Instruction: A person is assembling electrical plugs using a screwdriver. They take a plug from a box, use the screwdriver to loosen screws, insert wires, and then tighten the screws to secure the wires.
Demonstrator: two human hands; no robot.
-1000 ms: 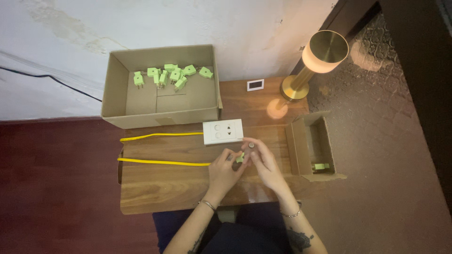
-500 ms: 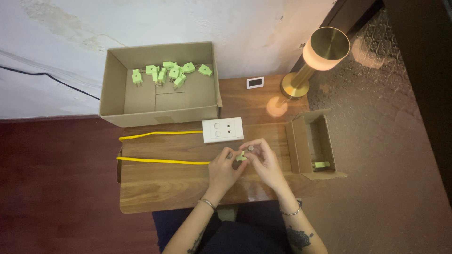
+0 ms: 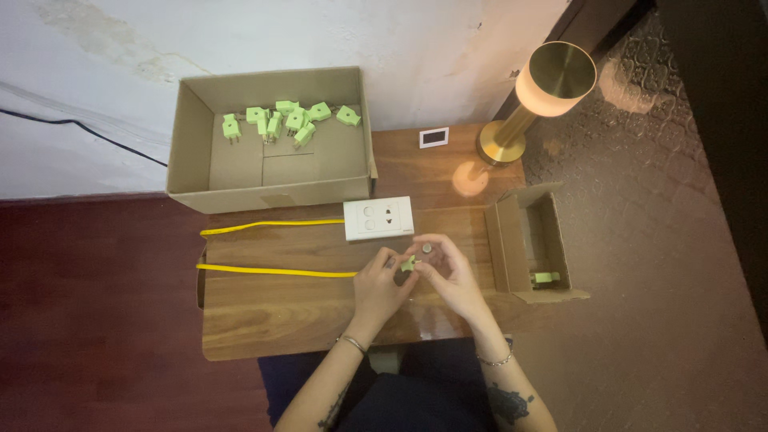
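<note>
Both hands meet over the middle of the wooden table [image 3: 288,316]. My left hand [image 3: 376,282] and my right hand [image 3: 450,274] pinch a small green plug [image 3: 409,262] between their fingertips. A yellow cable [image 3: 276,270] runs from the left table edge up to my left hand. A white wall socket plate [image 3: 378,218] lies just beyond the hands, with a second yellow cable [image 3: 268,226] leading to it.
A large open cardboard box [image 3: 272,188] at the back left holds several green plugs [image 3: 276,124]. A small cardboard box [image 3: 512,240] on the right holds one green plug [image 3: 545,278]. A lit brass lamp [image 3: 528,100] and a small white card [image 3: 434,138] stand at the back.
The hands have stayed in place on the green plug, with only slight finger movement. Nothing else has moved.
</note>
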